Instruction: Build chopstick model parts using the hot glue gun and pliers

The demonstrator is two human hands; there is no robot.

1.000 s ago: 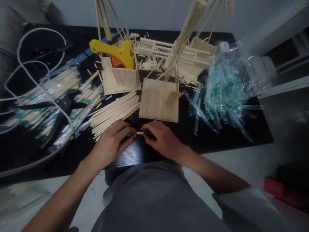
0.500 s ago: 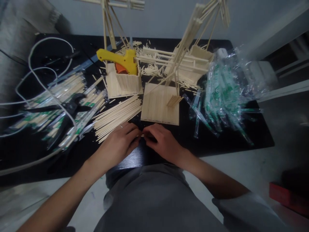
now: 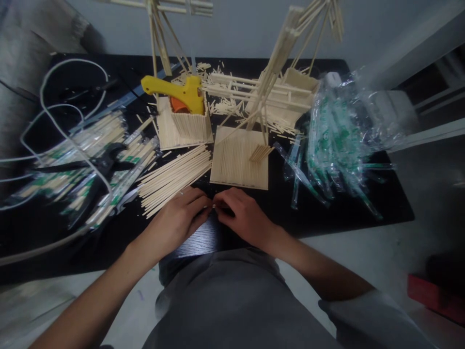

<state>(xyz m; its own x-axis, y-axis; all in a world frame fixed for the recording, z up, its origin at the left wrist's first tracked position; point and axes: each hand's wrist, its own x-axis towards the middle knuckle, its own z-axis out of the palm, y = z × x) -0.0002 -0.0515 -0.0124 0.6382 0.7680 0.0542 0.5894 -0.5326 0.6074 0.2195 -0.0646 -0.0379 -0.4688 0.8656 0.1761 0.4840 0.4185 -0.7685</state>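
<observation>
Near the table's front edge my left hand (image 3: 181,213) and my right hand (image 3: 241,211) meet fingertip to fingertip, both closed in a pinch. Between them shows a pale sliver of a wooden stick (image 3: 214,206); my fingers cover most of it. Just beyond my left hand lies a fanned pile of thin wooden sticks (image 3: 174,177). Past my right hand rests a flat square panel of sticks (image 3: 238,160) with a small slanted slat piece (image 3: 260,153) on it. Stick legs rise from behind this panel to a taller frame (image 3: 272,63).
A yellow glue gun (image 3: 178,92) sits in a stick-walled box (image 3: 189,127). Wrapped sticks (image 3: 90,179), black-handled pliers (image 3: 105,160) and a white cable (image 3: 69,116) lie at left. Clear-green plastic wrappers (image 3: 334,140) heap at right. Cut stick bits (image 3: 228,105) litter the back.
The view has shifted slightly. Both hands stay together at the same spot, with only slight finger movement around the stick.
</observation>
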